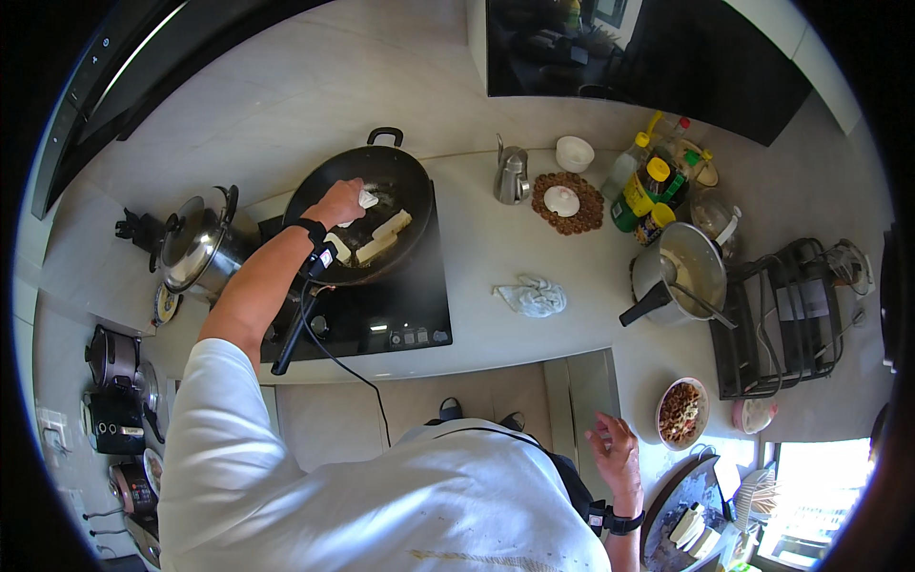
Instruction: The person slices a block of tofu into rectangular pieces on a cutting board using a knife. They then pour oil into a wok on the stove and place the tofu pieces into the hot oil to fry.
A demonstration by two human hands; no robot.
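Note:
My left hand (339,203) is inside a black wok (411,171) on the cooktop. Its fingers are closed on a white item (367,199), which could be tissue or pale food; the hand covers part of it. Below that hand, several pale food slabs (377,248), tofu-like, lie in the wok, with a shine of oil around them. The wok's long handle (289,343) points toward me. My right hand (616,454) hangs in the air at my right side, fingers apart and slightly curled, holding nothing. Closest to it is a bowl of brown chopped food (680,413) on the counter.
A steel pot (204,247) stands left of the wok. Rightward are a crumpled cloth (532,295), a metal oil pot (512,175), several bottles (640,189), a saucepan with a ladle (686,268) and a black rack (779,322). White slabs (690,529) lie on a round cutting board (661,515).

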